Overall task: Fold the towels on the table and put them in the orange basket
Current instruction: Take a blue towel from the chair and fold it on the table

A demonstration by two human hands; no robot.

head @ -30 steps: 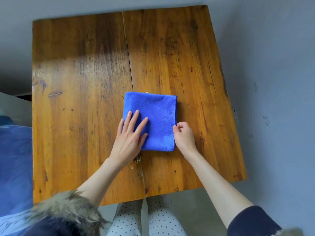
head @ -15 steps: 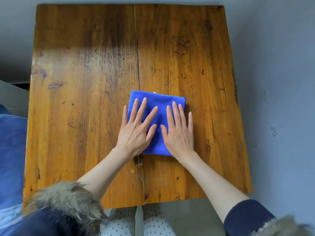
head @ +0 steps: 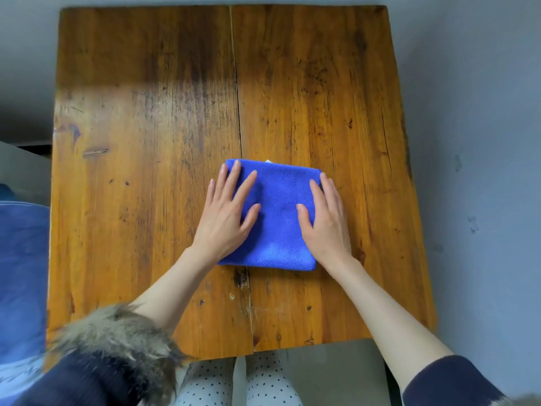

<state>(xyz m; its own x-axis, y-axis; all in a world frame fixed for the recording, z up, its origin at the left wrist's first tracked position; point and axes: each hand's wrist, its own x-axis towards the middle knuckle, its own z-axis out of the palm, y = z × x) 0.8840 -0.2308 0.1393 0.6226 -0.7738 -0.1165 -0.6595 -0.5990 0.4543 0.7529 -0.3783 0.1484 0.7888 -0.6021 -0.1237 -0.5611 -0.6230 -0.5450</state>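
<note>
Blue microfibre towel (head: 278,212), folded to a near-square pad, one item, pinned flat under two bare hands.

Left hand (head: 227,212): fingers straight and spread, palm down, covering the towel's left margin; the little-finger side overhangs onto wood. Nothing gripped.

Right hand (head: 325,218): fingers straight and close together, palm down along the towel's right margin, thumb angled inward over the cloth. Nothing gripped.

Position of item: between and beneath both hands, its middle strip bare between the two thumbs; near edge just ahead of the wrists. It lies on the wooden table (head: 146,171), straddling the seam between the two boards, nearer the person than the far edge. A small pale corner (probably a label) peeks out at the far edge.

Surroundings: fur-trimmed dark sleeve (head: 117,347) at lower left; blue fabric (head: 20,273) off the table's left side; grey wall to the right. Orange basket: not in view.

Risks, as judged:
- Layers may spring open or slide apart once pressure is released, since plush cloth holds a crease poorly.
- Lifting by one edge alone would likely let the fold drop out.
- With the basket out of sight, a carry to it may loosen the fold.
</note>
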